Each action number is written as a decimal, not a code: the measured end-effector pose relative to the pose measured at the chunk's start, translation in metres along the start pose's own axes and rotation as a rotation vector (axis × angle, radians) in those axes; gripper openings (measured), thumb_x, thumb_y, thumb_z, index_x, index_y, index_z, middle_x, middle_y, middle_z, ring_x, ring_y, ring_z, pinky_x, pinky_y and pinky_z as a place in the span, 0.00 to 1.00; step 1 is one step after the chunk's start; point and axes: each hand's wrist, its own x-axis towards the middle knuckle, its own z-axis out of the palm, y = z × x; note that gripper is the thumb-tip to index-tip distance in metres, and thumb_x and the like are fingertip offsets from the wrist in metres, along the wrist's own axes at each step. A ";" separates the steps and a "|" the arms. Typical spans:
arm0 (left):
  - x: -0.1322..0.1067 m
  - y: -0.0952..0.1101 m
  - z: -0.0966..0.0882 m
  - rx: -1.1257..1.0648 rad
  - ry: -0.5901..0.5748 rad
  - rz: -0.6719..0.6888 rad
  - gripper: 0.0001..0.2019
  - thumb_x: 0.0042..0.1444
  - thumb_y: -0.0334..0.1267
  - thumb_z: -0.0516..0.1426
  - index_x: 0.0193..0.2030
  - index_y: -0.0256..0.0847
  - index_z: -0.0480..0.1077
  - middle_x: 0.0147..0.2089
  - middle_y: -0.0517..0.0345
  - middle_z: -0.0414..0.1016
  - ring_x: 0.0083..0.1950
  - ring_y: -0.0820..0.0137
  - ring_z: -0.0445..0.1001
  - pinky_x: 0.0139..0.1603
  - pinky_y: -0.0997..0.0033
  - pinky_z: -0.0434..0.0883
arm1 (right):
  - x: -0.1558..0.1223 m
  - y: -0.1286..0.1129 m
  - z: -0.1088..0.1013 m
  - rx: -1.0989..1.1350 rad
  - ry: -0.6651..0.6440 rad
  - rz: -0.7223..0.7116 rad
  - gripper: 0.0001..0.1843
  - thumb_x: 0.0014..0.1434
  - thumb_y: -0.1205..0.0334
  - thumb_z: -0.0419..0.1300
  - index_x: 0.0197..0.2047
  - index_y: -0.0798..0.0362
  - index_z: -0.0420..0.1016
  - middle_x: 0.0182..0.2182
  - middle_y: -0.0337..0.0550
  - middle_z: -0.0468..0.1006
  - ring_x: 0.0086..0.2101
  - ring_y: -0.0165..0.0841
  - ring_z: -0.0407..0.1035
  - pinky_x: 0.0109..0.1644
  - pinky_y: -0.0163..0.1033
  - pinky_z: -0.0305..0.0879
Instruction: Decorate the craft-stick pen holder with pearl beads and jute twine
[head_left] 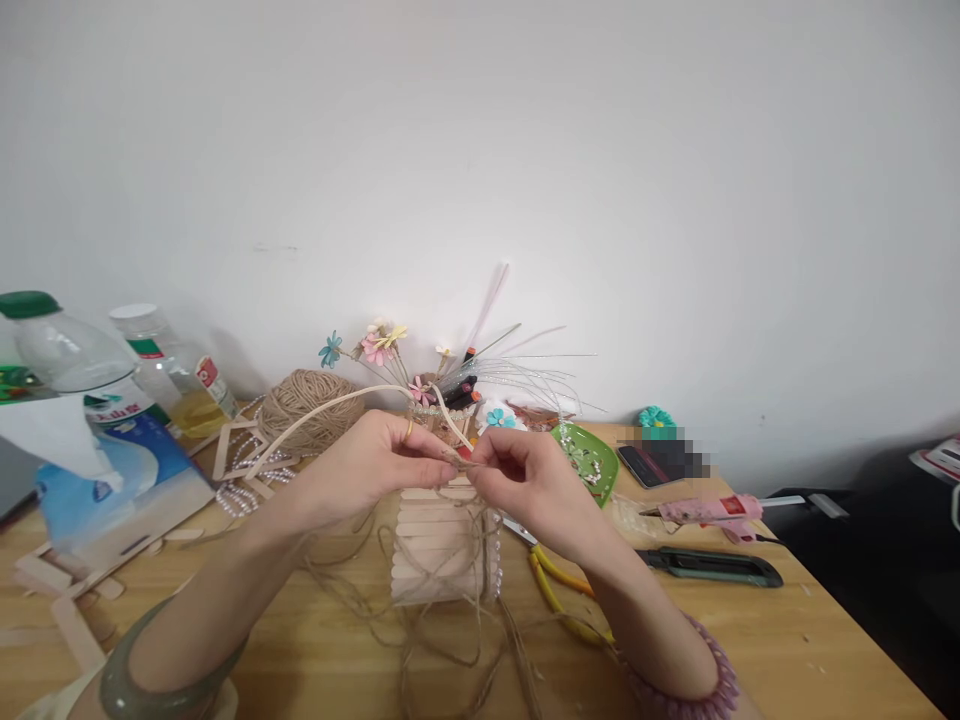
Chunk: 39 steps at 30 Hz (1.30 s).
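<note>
My left hand (382,460) and my right hand (525,475) meet above a small box built of popsicle sticks (439,545) on the wooden table (787,640). Both hands pinch the same stretch of jute twine (459,455) between thumb and fingers, just over the box top. A pale curved cane strip (322,412) arcs from the box toward the left, passing behind my left hand. Loose twine (450,640) trails down over the box and across the table toward me. Small paper flowers (375,345) and thin stems rise behind the box.
A ball of jute twine (309,405), pearl strings and loose sticks lie at the left, with a tissue pack (112,480) and two plastic bottles. To the right are yellow-handled pliers (559,590), a green dish (592,460), a pink glue gun (712,510), a utility knife (712,566) and a phone.
</note>
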 end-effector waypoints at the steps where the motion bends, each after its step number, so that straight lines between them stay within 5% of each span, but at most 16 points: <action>1: 0.000 0.000 0.000 0.005 -0.007 0.004 0.03 0.45 0.36 0.62 0.26 0.45 0.80 0.28 0.59 0.81 0.31 0.68 0.75 0.36 0.70 0.71 | 0.000 0.000 0.000 0.018 -0.003 0.004 0.06 0.47 0.70 0.53 0.21 0.54 0.63 0.17 0.30 0.57 0.20 0.22 0.51 0.22 0.29 0.45; 6: -0.001 0.001 0.002 0.002 0.012 0.022 0.03 0.44 0.34 0.63 0.27 0.44 0.80 0.28 0.59 0.80 0.31 0.67 0.75 0.35 0.70 0.70 | 0.000 -0.001 0.000 -0.013 0.026 -0.004 0.05 0.47 0.69 0.52 0.21 0.54 0.62 0.17 0.30 0.58 0.20 0.23 0.51 0.22 0.29 0.46; 12: 0.006 -0.008 0.007 -0.017 0.135 0.049 0.04 0.46 0.37 0.62 0.25 0.40 0.77 0.24 0.61 0.75 0.27 0.73 0.70 0.29 0.74 0.65 | 0.001 0.004 0.004 -0.324 0.162 -0.095 0.06 0.50 0.67 0.55 0.22 0.53 0.67 0.17 0.33 0.65 0.21 0.25 0.57 0.24 0.30 0.50; 19: 0.009 -0.010 0.007 0.001 0.199 0.032 0.06 0.45 0.38 0.62 0.24 0.38 0.75 0.22 0.61 0.72 0.25 0.73 0.67 0.28 0.72 0.63 | 0.002 0.004 -0.005 -0.626 0.227 -0.119 0.06 0.55 0.60 0.59 0.36 0.52 0.74 0.21 0.35 0.74 0.22 0.28 0.64 0.27 0.32 0.53; 27: 0.013 -0.013 0.010 -0.070 0.280 0.057 0.04 0.45 0.36 0.62 0.23 0.39 0.74 0.24 0.61 0.76 0.29 0.71 0.71 0.33 0.73 0.66 | -0.008 0.001 0.005 -0.761 0.377 -0.179 0.07 0.58 0.62 0.57 0.29 0.52 0.73 0.24 0.39 0.78 0.23 0.29 0.68 0.27 0.33 0.52; 32: 0.009 -0.013 0.014 -0.255 0.301 0.089 0.05 0.48 0.37 0.62 0.26 0.38 0.74 0.28 0.60 0.76 0.32 0.72 0.72 0.35 0.75 0.68 | -0.011 0.005 0.022 -0.772 0.336 -0.261 0.09 0.60 0.61 0.54 0.36 0.52 0.76 0.26 0.41 0.81 0.24 0.30 0.71 0.27 0.33 0.52; 39: -0.001 -0.001 0.008 -0.691 0.271 0.098 0.05 0.48 0.33 0.63 0.27 0.37 0.71 0.27 0.63 0.74 0.23 0.82 0.65 0.24 0.86 0.65 | -0.007 0.002 0.014 -0.870 0.139 -0.160 0.10 0.60 0.63 0.54 0.35 0.50 0.77 0.23 0.41 0.80 0.23 0.34 0.71 0.25 0.34 0.49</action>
